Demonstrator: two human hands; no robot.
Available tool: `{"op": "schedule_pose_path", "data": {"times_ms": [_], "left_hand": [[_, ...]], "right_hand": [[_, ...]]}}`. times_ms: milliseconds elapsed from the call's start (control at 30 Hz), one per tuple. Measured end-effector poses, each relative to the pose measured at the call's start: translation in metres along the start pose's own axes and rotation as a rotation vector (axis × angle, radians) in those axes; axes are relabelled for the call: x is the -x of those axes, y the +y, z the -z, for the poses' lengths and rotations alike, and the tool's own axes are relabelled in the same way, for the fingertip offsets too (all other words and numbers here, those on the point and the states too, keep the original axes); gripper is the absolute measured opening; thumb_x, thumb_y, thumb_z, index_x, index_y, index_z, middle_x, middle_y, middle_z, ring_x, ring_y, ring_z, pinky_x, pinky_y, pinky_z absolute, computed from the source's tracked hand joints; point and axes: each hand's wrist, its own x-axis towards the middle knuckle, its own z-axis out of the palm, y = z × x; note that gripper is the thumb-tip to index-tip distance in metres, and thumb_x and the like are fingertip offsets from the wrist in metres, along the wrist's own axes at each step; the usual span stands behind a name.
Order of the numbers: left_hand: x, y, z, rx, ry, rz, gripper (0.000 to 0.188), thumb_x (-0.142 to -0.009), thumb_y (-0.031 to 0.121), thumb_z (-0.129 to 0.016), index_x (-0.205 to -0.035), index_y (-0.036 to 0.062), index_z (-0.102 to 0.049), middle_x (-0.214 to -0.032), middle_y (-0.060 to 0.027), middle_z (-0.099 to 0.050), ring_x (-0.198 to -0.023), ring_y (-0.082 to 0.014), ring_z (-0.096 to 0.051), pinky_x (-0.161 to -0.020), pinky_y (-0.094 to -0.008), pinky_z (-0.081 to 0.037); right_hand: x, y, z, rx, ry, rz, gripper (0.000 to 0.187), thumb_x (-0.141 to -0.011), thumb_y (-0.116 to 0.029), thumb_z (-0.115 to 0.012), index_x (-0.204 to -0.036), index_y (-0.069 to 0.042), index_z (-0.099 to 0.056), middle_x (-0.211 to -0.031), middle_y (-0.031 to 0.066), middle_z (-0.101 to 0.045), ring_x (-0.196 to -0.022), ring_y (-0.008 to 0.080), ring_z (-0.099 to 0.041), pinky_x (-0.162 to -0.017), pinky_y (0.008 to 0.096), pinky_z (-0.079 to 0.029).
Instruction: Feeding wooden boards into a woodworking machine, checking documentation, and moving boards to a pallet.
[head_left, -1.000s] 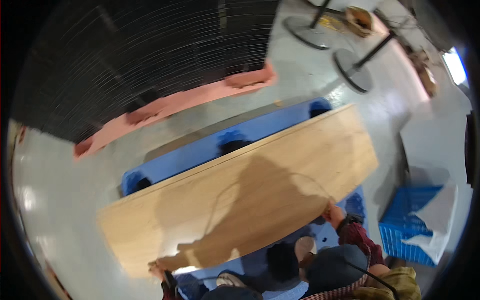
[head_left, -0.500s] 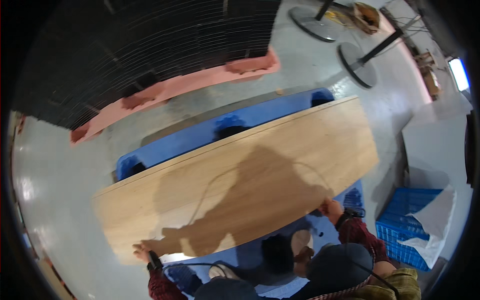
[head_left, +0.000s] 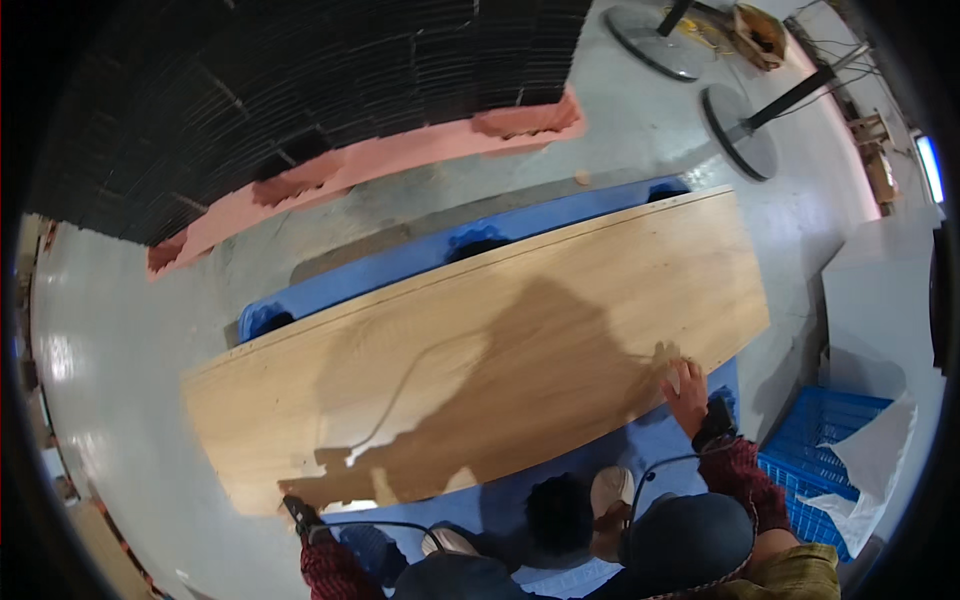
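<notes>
A long pale wooden panel lies at a slant in front of me, higher at the right. My right hand is at its near edge toward the right end, the fingers stretched out over the wood and nothing gripped. My left hand is at the near left corner of the panel; most of its fingers are hidden, so its grip does not show. Under the panel is a blue plastic pallet, its far side and part of its near side showing. Each wrist carries a dark band with a cable.
Beyond the pallet, a tall black stack stands on a pink pallet. Two round-based posts are at the far right. A blue crate with white sheeting is to my right. My knees and feet are close to the near edge.
My right hand has opened from its closed hold on the near edge and reached a little farther over the panel. The left hand's fingers have become less visible. The view has shifted slightly.
</notes>
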Motion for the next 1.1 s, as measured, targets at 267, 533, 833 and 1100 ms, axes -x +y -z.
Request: {"op": "schedule_pose_path", "data": {"times_ms": [267, 533, 833, 1100], "left_hand": [[0.011, -0.005, -0.009, 0.388, -0.213, 0.216, 0.047, -0.086, 0.048, -0.051, -0.108, 0.0069, -0.045, -0.1, -0.0166, -0.052, -0.086, -0.0302, -0.055, -0.07, -0.0456, -0.048], [0.004, -0.006, -0.023, 0.71, -0.434, 0.356, 0.045, -0.086, 0.048, -0.052, -0.103, 0.0067, -0.047, -0.101, -0.0187, -0.054, -0.082, -0.0302, -0.058, -0.067, -0.0428, -0.052], [0.002, 0.003, -0.026, 0.643, -0.361, 0.34, 0.05, -0.084, 0.048, -0.056, -0.106, 0.004, -0.047, -0.101, -0.0196, -0.056, -0.085, -0.0304, -0.059, -0.071, -0.0415, -0.051], [0.007, 0.017, -0.034, 0.549, -0.304, 0.34, 0.056, -0.081, 0.048, -0.059, -0.11, 0.0012, -0.047, -0.101, -0.0203, -0.057, -0.088, -0.0306, -0.059, -0.075, -0.0405, -0.049]], "right_hand": [[-0.017, -0.007, -0.014, 0.222, -0.219, 0.176, 0.072, -0.081, -0.031, -0.062, -0.14, -0.013, -0.026, -0.148, 0.0201, -0.008, -0.135, 0.0431, -0.008, -0.105, 0.0571, -0.016], [-0.014, 0.003, -0.008, 0.203, -0.271, 0.111, 0.073, -0.081, -0.028, -0.06, -0.141, -0.008, -0.023, -0.149, 0.0195, -0.005, -0.137, 0.0412, -0.001, -0.107, 0.0549, -0.011], [-0.007, 0.017, -0.011, 0.221, -0.202, 0.116, 0.075, -0.08, -0.03, -0.062, -0.14, -0.008, -0.024, -0.148, 0.0198, -0.012, -0.136, 0.0414, -0.007, -0.106, 0.0559, -0.016], [0.002, 0.027, -0.012, 0.239, -0.139, 0.133, 0.072, -0.082, -0.037, -0.057, -0.14, -0.009, -0.025, -0.148, 0.0182, -0.014, -0.135, 0.0434, -0.009, -0.106, 0.056, -0.015]]}}
